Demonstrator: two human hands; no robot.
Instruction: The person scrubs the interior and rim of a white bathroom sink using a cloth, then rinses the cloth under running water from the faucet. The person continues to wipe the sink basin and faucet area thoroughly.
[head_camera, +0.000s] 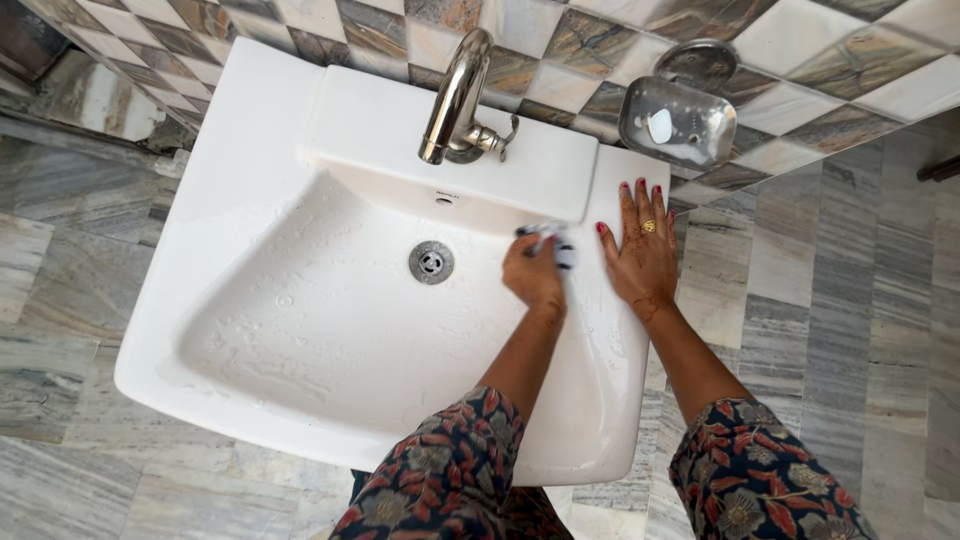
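A white washbasin (250, 150) hangs on a tiled wall, its bowl wet with drops and soapy streaks. My left hand (532, 272) is inside the bowl at its right wall, closed around a small white and blue scrubber (556, 243) pressed to the porcelain. My right hand (640, 250) lies flat, fingers spread, on the basin's right rim. A round metal drain (431, 262) sits in the middle of the bowl, left of my left hand.
A chrome tap (455, 100) stands on the back ledge. A metal soap dish (678, 120) with a white sliver of soap is fixed to the wall at the right. Grey marble floor (60, 300) surrounds the basin.
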